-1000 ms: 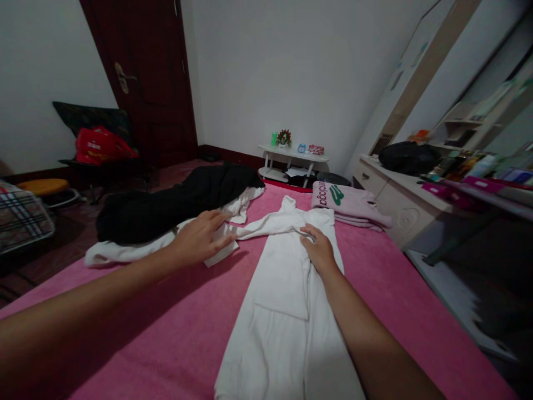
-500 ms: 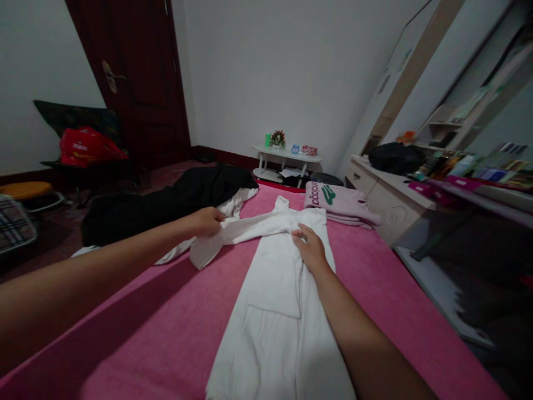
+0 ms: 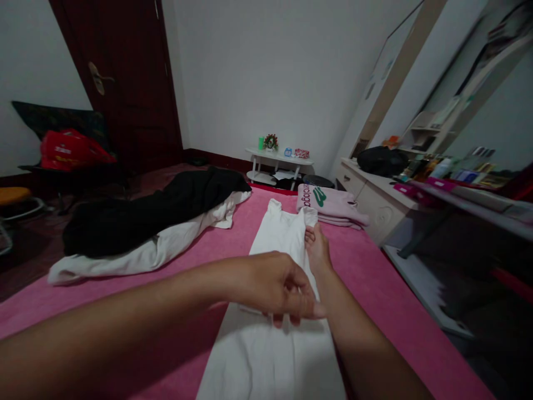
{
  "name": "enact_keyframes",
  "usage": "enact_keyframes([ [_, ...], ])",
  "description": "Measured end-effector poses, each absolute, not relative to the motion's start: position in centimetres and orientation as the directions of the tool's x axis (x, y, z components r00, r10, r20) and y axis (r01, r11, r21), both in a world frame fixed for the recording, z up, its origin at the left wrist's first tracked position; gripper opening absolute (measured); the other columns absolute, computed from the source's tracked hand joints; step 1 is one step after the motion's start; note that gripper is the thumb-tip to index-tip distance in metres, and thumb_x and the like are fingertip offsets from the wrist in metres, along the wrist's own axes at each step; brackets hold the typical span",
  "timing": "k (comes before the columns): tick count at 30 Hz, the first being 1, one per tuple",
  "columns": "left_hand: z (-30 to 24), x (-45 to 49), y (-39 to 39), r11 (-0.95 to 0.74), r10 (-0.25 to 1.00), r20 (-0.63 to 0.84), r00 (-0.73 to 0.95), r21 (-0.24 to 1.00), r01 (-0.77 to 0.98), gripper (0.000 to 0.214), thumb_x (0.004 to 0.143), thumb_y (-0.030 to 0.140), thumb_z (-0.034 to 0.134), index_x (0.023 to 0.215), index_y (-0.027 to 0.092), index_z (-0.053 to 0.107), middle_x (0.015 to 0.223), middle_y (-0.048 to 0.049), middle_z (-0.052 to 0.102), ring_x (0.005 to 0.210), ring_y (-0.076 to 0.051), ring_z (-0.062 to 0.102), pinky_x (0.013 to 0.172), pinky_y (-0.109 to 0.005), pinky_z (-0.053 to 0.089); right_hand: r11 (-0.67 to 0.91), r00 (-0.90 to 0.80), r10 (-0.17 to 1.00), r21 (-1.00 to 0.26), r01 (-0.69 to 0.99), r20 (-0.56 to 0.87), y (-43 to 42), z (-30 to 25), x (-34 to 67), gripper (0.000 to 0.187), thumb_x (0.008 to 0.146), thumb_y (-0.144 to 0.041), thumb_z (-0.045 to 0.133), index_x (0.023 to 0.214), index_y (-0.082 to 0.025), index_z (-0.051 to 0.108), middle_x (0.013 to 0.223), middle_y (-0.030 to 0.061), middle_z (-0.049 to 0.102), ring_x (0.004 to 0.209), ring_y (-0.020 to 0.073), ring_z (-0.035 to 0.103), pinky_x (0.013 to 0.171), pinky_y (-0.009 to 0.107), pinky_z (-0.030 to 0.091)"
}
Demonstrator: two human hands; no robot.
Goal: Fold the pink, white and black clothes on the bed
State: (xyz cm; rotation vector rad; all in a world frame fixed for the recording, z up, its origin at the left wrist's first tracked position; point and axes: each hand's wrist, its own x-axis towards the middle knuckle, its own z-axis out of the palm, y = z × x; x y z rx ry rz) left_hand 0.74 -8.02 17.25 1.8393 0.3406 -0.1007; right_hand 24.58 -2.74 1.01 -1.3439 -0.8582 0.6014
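A long white shirt (image 3: 266,355) lies lengthwise on the pink bed cover (image 3: 166,333), its sides folded inward and its neckline at the far end. Over the middle of it is my left hand (image 3: 278,286), palm down, fingers loosely bent and apart, with no cloth seen between them. Whether the fingertips touch the fabric is hard to see. At the shirt's right edge, just below the shoulder, my right hand (image 3: 318,247) has its fingers curled on the fabric.
Black clothing (image 3: 158,208) lies over another white garment (image 3: 137,261) on the left of the bed. A folded pink sweatshirt (image 3: 333,205) rests at the far right. Behind stands a small white table (image 3: 278,155); a dresser (image 3: 375,194) borders the right side.
My left hand has come rightward from the stretched-out sleeve to above the shirt's middle, and the sleeve no longer extends left. My right hand has shifted slightly farther up the right edge.
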Motion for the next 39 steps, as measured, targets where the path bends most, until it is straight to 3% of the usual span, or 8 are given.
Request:
enact_keyframes([
  [4, 11.5, 2.4, -7.8, -0.511, 0.353, -0.140, 0.925, 0.800, 0.316, 0.024, 0.080, 0.034, 0.060, 0.091, 0.016, 0.071, 0.071, -0.0022, 0.065, 0.060, -0.012, 0.057, 0.056, -0.021, 0.043, 0.175, 0.620, 0.783, -0.976, -0.132, 0.056, -2.7, 1.5, 24.8, 0.046, 0.070, -0.061, 0.058, 0.087, -0.018, 0.062, 0.087, 0.0075, 0.071, 0.079, 0.0211, 0.067, 0.070, 0.030, 0.053],
  [8, 8.1, 3.6, -6.2, -0.672, 0.571, 0.057, 0.819, 0.605, 0.427, 0.029, 0.080, 0.028, 0.059, 0.106, 0.020, 0.068, 0.089, -0.0055, 0.069, 0.078, -0.018, 0.062, 0.069, -0.026, 0.044, 0.135, 0.580, 0.809, -0.991, -0.023, 0.097, -2.8, 1.5, 24.7, 0.037, 0.059, -0.043, 0.073, 0.085, -0.019, 0.062, 0.074, 0.0004, 0.068, 0.069, 0.0177, 0.063, 0.062, 0.026, 0.049],
  [12, 6.7, 3.9, -5.8, -0.644, 0.681, 0.106, 0.725, 0.557, 0.524, 0.046, 0.081, 0.036, 0.058, 0.125, 0.024, 0.055, 0.100, -0.0090, 0.065, 0.091, -0.025, 0.062, 0.077, -0.032, 0.044, 0.111, 0.544, 0.828, -0.991, 0.079, 0.136, -2.8, 1.3, 25.0, 0.027, 0.059, -0.042, 0.070, 0.064, -0.020, 0.056, 0.052, -0.0058, 0.053, 0.052, 0.0127, 0.051, 0.047, 0.022, 0.038],
  [19, 5.9, 4.0, -6.3, -0.641, 0.694, 0.119, 0.710, 0.551, 0.534, 0.053, 0.079, 0.036, 0.060, 0.131, 0.032, 0.050, 0.107, -0.0086, 0.058, 0.096, -0.027, 0.060, 0.078, -0.034, 0.043, 0.239, 0.580, 0.805, -0.964, -0.120, 0.127, -2.3, 1.4, 25.4, 0.022, 0.062, -0.038, 0.057, 0.076, -0.020, 0.056, 0.071, 0.0019, 0.066, 0.068, 0.0201, 0.062, 0.059, 0.030, 0.051],
  [26, 5.0, 3.9, -5.5, -0.628, 0.648, 0.148, 0.747, 0.658, 0.415, 0.031, 0.076, 0.033, 0.065, 0.107, 0.030, 0.068, 0.087, -0.0012, 0.065, 0.078, -0.018, 0.059, 0.069, -0.027, 0.040, 0.147, 0.595, 0.798, -0.989, -0.030, 0.100, -1.4, 2.4, 25.9, 0.071, 0.058, -0.030, 0.070, 0.127, -0.027, 0.049, 0.095, 0.0025, 0.069, 0.074, 0.0202, 0.066, 0.061, 0.032, 0.053],
  [30, 4.9, 4.0, -5.4, -0.617, 0.641, 0.146, 0.754, 0.683, 0.392, 0.024, 0.076, 0.030, 0.064, 0.098, 0.028, 0.072, 0.083, -0.0004, 0.067, 0.074, -0.016, 0.058, 0.066, -0.026, 0.039, 0.033, 0.476, 0.877, -0.996, 0.080, 0.067, -0.7, 3.6, 27.1, 0.060, 0.054, -0.025, 0.069, 0.114, -0.019, 0.064, 0.073, -0.0004, 0.067, 0.058, 0.0161, 0.060, 0.054, 0.028, 0.048],
  [35, 4.2, 4.3, -5.4, -0.615, 0.662, 0.171, 0.729, 0.680, 0.399, 0.024, 0.074, 0.031, 0.066, 0.097, 0.029, 0.072, 0.085, -0.0008, 0.065, 0.075, -0.017, 0.058, 0.068, -0.028, 0.039, 0.083, 0.438, 0.877, -0.961, 0.263, 0.196, 2.1, 4.3, 28.9, 0.037, 0.052, -0.022, 0.066, 0.088, -0.013, 0.072, 0.076, 0.0041, 0.070, 0.066, 0.0177, 0.061, 0.066, 0.033, 0.050],
  [39, 4.0, 4.1, -5.2, -0.620, 0.673, 0.207, 0.710, 0.681, 0.389, 0.023, 0.077, 0.031, 0.062, 0.098, 0.028, 0.071, 0.083, -0.0016, 0.060, 0.075, -0.016, 0.056, 0.067, -0.027, 0.038, 0.109, 0.467, 0.835, -0.919, 0.378, 0.291, 4.1, 3.7, 30.3, 0.036, 0.060, -0.023, 0.055, 0.091, -0.014, 0.071, 0.085, 0.0052, 0.071, 0.079, 0.0196, 0.064, 0.080, 0.038, 0.050],
])
